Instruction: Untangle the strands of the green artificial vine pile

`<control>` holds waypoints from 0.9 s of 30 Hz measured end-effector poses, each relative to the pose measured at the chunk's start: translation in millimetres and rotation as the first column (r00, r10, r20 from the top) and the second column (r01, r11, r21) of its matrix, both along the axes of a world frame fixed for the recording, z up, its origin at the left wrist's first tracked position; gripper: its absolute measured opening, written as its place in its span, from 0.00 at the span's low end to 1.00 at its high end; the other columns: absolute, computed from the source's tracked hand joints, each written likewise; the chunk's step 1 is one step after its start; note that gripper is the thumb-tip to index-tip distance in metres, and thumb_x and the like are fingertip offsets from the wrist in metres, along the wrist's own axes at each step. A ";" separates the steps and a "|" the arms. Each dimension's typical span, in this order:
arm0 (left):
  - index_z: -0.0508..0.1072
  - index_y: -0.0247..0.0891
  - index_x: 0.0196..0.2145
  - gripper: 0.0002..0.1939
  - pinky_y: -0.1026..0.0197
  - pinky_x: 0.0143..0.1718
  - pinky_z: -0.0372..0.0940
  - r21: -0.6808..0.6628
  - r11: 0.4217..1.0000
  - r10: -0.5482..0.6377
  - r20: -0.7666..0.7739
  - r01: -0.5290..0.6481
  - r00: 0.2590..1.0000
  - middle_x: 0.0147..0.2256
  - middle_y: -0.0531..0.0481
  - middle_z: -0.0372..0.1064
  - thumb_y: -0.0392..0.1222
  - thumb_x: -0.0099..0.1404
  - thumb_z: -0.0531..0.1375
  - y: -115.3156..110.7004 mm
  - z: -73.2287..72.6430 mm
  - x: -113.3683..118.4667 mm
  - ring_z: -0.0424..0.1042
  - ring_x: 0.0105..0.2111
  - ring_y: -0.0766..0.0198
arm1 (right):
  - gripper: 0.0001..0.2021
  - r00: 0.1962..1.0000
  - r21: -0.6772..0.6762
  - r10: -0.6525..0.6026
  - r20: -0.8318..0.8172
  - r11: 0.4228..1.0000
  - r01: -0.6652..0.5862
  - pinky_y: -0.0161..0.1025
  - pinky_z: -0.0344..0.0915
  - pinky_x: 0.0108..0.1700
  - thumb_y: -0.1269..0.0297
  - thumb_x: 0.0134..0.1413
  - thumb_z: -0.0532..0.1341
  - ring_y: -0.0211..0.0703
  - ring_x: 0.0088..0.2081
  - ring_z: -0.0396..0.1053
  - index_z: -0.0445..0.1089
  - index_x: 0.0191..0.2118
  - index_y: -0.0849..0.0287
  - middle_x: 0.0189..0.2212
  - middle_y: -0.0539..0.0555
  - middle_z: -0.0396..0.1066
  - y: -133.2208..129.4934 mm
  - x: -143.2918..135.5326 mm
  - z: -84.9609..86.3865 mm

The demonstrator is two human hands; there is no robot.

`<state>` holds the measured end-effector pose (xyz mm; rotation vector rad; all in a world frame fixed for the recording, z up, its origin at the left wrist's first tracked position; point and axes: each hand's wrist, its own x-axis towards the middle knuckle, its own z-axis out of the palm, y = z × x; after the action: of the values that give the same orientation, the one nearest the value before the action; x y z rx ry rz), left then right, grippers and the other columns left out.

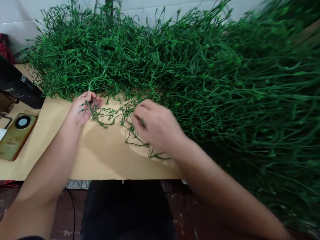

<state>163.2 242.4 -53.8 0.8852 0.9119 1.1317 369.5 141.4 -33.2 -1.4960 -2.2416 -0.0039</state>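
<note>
Thin green plastic-looking stems with small buds form a long heap [120, 56] across the back and right of the tan table. My left hand [86, 106] is at the heap's front edge, thumb and fingertips pinched on a pale green stem end. Its other fingers are loosely curled. Several loose stems [105, 116] lie between my two hands. My right hand [156, 125] is over these stems with its fingers curled together; it is blurred, and what lies between its fingers is hidden.
On the left are a black cylinder [20, 83] with white lettering and a gold phone [17, 135] lying back up. The tan table [100, 160] ends at a front edge before my dark-clothed legs. A white tiled wall [140, 13] stands behind the heap.
</note>
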 end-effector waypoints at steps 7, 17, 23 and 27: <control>0.67 0.32 0.25 0.10 0.61 0.41 0.70 -0.005 1.000 -0.020 -0.010 0.020 1.000 0.24 0.51 0.67 0.35 0.64 0.52 1.6 -0.5 3.2 0.74 0.31 0.66 | 0.17 0.974 0.187 -0.118 -0.194 0.970 0.155 0.59 0.61 0.46 0.51 0.51 0.60 0.59 0.48 0.59 0.65 0.34 0.62 0.41 0.64 0.61 24.4 22.7 -8.2; 0.67 0.35 0.23 0.12 0.71 0.24 0.63 -0.023 0.999 0.023 0.000 -0.023 1.000 0.20 0.55 0.64 0.34 0.63 0.53 -0.2 3.9 6.6 0.64 0.19 0.74 | 0.13 0.980 0.104 0.120 -0.158 0.989 -0.104 0.52 0.61 0.49 0.64 0.55 0.58 0.53 0.49 0.58 0.63 0.44 0.66 0.45 0.64 0.61 55.8 -83.0 -16.6; 0.66 0.35 0.21 0.15 0.71 0.24 0.60 -0.027 0.997 0.065 -0.059 -0.067 0.996 0.18 0.56 0.62 0.33 0.65 0.51 2.2 3.5 8.8 0.61 0.18 0.75 | 0.13 0.973 0.007 0.218 -0.073 0.976 -0.218 0.47 0.58 0.48 0.66 0.61 0.48 0.48 0.45 0.60 0.69 0.37 0.64 0.40 0.61 0.69 61.5 -86.7 -23.3; 0.62 0.37 0.20 0.17 0.71 0.24 0.59 -0.018 0.992 0.128 -0.019 -0.129 0.992 0.15 0.58 0.54 0.34 0.66 0.49 4.7 3.0 10.0 0.57 0.16 0.75 | 0.14 0.933 0.140 0.324 -0.155 0.943 -0.304 0.44 0.58 0.45 0.65 0.62 0.46 0.45 0.41 0.61 0.67 0.32 0.60 0.35 0.57 0.69 58.6 -80.3 -24.2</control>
<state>173.3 247.2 -50.8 0.8312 1.0044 1.2248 289.2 200.0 -57.3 -1.0234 -2.2684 0.0940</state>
